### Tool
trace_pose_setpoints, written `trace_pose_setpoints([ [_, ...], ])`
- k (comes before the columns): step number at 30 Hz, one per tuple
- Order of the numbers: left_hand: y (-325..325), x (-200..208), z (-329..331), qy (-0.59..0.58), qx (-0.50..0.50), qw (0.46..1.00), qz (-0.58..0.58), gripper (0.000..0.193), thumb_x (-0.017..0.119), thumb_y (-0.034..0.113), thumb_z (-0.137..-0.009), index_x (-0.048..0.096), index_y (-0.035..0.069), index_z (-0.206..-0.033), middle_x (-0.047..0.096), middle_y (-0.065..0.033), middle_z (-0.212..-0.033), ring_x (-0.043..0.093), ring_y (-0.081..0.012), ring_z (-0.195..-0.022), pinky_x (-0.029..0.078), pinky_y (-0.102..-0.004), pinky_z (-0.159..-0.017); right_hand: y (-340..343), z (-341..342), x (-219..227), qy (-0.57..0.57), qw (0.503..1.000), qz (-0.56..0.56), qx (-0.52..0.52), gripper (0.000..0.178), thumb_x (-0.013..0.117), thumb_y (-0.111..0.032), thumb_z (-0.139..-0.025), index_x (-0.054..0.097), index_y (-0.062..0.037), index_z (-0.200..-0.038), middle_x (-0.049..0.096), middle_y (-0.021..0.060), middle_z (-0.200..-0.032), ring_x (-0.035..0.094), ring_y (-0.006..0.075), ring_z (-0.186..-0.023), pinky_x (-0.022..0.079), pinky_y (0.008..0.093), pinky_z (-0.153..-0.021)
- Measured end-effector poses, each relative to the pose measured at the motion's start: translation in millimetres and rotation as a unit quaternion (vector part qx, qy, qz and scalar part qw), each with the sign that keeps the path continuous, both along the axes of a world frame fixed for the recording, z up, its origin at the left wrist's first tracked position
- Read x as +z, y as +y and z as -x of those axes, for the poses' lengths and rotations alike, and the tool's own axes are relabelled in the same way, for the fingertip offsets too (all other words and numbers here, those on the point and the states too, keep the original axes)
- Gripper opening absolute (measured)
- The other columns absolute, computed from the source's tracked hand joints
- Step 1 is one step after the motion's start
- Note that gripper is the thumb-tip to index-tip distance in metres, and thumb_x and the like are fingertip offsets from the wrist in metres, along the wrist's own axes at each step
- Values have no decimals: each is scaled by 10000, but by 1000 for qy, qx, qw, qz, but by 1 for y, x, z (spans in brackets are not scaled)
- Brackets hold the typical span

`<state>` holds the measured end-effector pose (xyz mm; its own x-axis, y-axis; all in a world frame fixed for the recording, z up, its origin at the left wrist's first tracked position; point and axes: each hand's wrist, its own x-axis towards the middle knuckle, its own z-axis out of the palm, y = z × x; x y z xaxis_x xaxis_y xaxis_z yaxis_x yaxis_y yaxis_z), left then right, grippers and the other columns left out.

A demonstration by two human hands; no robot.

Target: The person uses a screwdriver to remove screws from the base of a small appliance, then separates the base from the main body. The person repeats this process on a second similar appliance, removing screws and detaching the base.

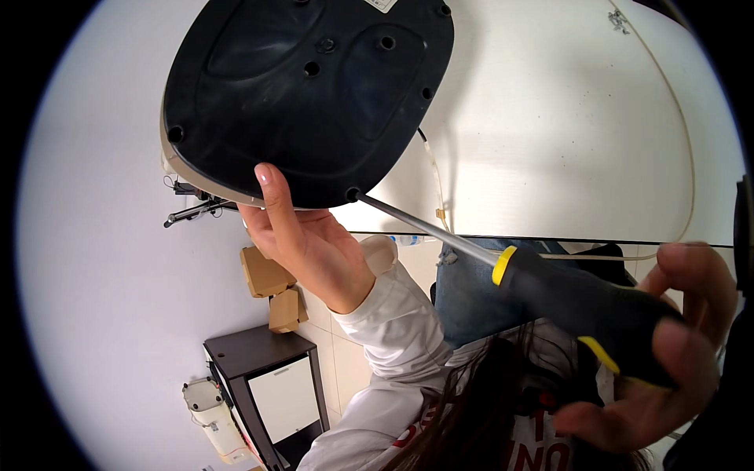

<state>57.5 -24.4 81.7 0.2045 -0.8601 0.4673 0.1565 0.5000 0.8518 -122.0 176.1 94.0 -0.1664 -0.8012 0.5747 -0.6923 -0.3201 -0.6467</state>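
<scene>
My left hand [310,247] grips the near edge of an appliance base [267,118], thumb pressed on its black plastic underside. The base is tilted so that the underside faces me; a beige rim shows along its left edge, and several round screw holes dot it. Into the hole at the near edge, just right of my left thumb, goes the tip of a long-shafted screwdriver [542,290] with a black and yellow handle. My right hand [687,349], partly blurred, has its fingers curled round the handle's end. What the tip touches inside the hole is hidden.
A small heap of metal screws [619,22] lies at the far right of the white table [550,157]. A pale cord [691,149] curves along the table's right side. Cardboard boxes [265,273] and a dark cabinet [259,357] stand at the lower left.
</scene>
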Motion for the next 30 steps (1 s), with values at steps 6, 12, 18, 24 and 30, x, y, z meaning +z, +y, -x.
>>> trace_pose_setpoints([
  [6,-2,-3,0,-7,20,1000,5,271,635,238,-839,544,33,-992,583,5,-817,550,-34,-677,470,-162,-598,17,3,-1,14,991,-132,-19,478,394,-393,-898,384,-68,-1247,442,242,-1112,507,202,-786,464,295,-618],
  [12,1,-3,-4,-19,10,1000,9,267,627,240,-835,554,16,-960,607,-58,-913,592,-113,-800,498,-230,-669,12,7,0,18,998,-58,-3,689,615,-305,-789,262,-162,-1363,322,277,-1264,461,259,-983,466,313,-710],
  [18,1,-6,-3,-21,16,1000,3,254,630,235,-838,544,27,-958,585,-26,-857,565,-75,-731,481,-196,-630,21,-4,-21,-186,981,-55,-29,907,619,-551,-724,196,-70,-1367,449,238,-1101,531,200,-758,512,293,-665],
  [24,5,-3,4,5,13,1000,3,225,644,211,-834,530,41,-926,560,7,-776,535,-40,-656,458,-175,-579,18,-6,-12,-120,990,-58,-37,419,515,-291,-866,387,-63,-1194,459,199,-996,540,162,-722,510,276,-633],
  [30,4,-3,4,7,5,1000,5,217,647,211,-831,521,46,-894,561,3,-767,540,-43,-645,466,-177,-585,3,-2,-2,-89,995,-36,22,533,626,-203,-790,365,-134,-1249,307,249,-1232,533,193,-811,500,245,-633],
])
